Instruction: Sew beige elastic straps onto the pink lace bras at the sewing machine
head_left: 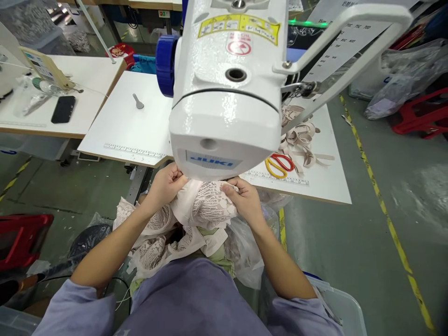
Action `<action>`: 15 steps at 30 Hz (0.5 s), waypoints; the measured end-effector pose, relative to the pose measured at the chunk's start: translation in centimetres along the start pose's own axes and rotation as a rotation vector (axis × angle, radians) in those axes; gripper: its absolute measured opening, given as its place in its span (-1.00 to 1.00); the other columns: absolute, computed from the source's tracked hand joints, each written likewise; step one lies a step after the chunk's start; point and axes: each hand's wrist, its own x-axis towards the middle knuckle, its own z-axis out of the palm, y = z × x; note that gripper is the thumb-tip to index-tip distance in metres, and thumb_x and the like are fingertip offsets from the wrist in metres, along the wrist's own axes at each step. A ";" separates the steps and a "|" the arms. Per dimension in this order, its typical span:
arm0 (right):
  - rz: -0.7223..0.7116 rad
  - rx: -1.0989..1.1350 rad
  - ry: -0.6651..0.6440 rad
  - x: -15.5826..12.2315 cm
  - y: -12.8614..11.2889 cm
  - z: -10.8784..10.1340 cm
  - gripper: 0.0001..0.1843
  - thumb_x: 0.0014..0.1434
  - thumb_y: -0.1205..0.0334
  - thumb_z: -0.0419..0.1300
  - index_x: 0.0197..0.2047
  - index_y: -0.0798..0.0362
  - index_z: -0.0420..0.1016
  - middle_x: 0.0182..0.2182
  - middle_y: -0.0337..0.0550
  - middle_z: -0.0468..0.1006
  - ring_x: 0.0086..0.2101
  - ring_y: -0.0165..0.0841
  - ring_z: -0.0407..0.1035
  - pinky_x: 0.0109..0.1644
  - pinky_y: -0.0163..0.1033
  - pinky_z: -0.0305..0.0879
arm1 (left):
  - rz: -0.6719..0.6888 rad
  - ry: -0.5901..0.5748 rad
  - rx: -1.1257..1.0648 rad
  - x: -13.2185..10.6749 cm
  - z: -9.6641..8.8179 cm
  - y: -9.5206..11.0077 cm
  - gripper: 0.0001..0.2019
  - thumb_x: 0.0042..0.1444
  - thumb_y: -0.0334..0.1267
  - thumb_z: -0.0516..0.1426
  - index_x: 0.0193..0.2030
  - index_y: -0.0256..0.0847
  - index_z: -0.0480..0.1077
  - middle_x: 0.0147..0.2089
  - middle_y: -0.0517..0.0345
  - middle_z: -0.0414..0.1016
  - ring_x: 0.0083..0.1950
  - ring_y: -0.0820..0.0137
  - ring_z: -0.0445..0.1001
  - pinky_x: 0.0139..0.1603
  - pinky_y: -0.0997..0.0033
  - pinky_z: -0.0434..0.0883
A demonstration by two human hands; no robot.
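Note:
A pale lace bra [212, 200] is stretched between my two hands, just below the front of a white sewing machine [224, 121]. My left hand [168, 184] pinches its left edge, thumb and fingers pressed together. At the other side my right hand [245, 198] grips the lace with the thumb on top. The machine head hides the needle area and the far edge of the bra. More lace bras [157, 252] lie heaped on my lap, over some green cloth and beside a clear plastic bag [245, 252].
Red and yellow-handled scissors [279, 165] and a pile of beige straps [301, 140] lie right of the machine on the white table [332, 182]. A small grey tool [138, 101] rests on the left part. Further left is a black phone [63, 109].

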 end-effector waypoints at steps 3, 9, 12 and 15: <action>-0.057 -0.057 -0.018 -1.7 -1.3 0.1 -0.71 0.20 -0.01 0.24 -0.40 0.02 0.51 -0.50 -0.27 0.50 -0.46 -0.40 0.33 -0.35 -0.31 0.21 | -0.057 -0.019 -0.057 -1.3 -0.6 0.5 -0.85 0.19 -0.19 0.18 -0.35 -0.19 0.37 -0.47 0.23 0.38 -0.48 0.46 0.28 -0.49 0.49 0.20; -0.124 -0.077 -0.084 -4.3 -2.6 0.6 -0.73 0.24 0.02 0.24 -0.40 0.01 0.52 -0.52 -0.29 0.49 -0.48 -0.41 0.34 -0.38 -0.32 0.19 | -0.144 -0.025 -0.157 -4.8 -2.2 1.3 -0.78 0.22 -0.08 0.20 -0.29 -0.20 0.42 -0.40 0.20 0.41 -0.52 0.54 0.24 -0.56 0.55 0.19; -0.132 -0.051 -0.105 -5.0 -2.8 1.0 -0.73 0.25 0.03 0.24 -0.39 0.00 0.51 -0.51 -0.31 0.48 -0.48 -0.43 0.33 -0.40 -0.33 0.18 | -0.142 -0.007 -0.156 -6.4 -2.8 1.7 -0.76 0.22 -0.05 0.21 -0.28 -0.20 0.43 -0.40 0.20 0.40 -0.52 0.54 0.23 -0.57 0.55 0.20; -0.128 -0.034 -0.119 -5.6 -2.9 1.4 -0.73 0.25 0.02 0.25 -0.39 0.00 0.51 -0.50 -0.30 0.48 -0.48 -0.43 0.33 -0.40 -0.33 0.18 | -0.143 0.008 -0.143 -7.5 -3.4 2.0 -0.77 0.23 -0.07 0.21 -0.29 -0.20 0.44 -0.39 0.20 0.41 -0.51 0.54 0.25 -0.54 0.54 0.23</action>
